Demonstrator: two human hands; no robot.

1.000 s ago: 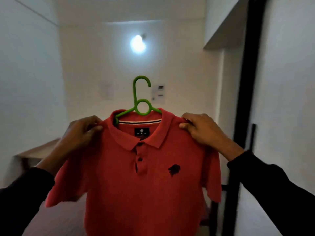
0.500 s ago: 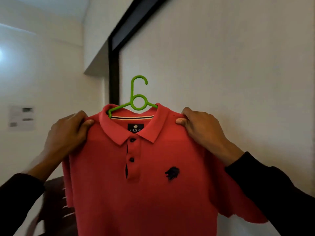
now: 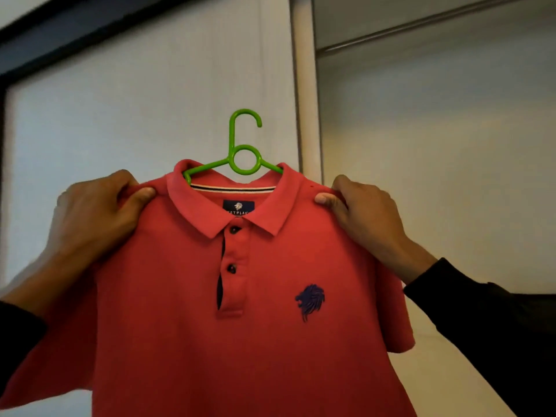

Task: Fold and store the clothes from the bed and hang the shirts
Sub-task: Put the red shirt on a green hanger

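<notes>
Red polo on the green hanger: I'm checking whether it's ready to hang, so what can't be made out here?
Head view:
- Red polo: hem cut off by the bottom edge.
- Green hanger: arms hidden inside the collar and shoulders.
- Left hand and right hand: fingers hidden behind the shoulder fabric.
- Rail: ends cut off.

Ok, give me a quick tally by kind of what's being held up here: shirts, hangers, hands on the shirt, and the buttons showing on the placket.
Red polo shirt: 1
Green hanger: 1
Hands gripping the shoulders: 2, left hand and right hand
Dark buttons on the placket: 2, upper button and lower button
Total: 6
</notes>
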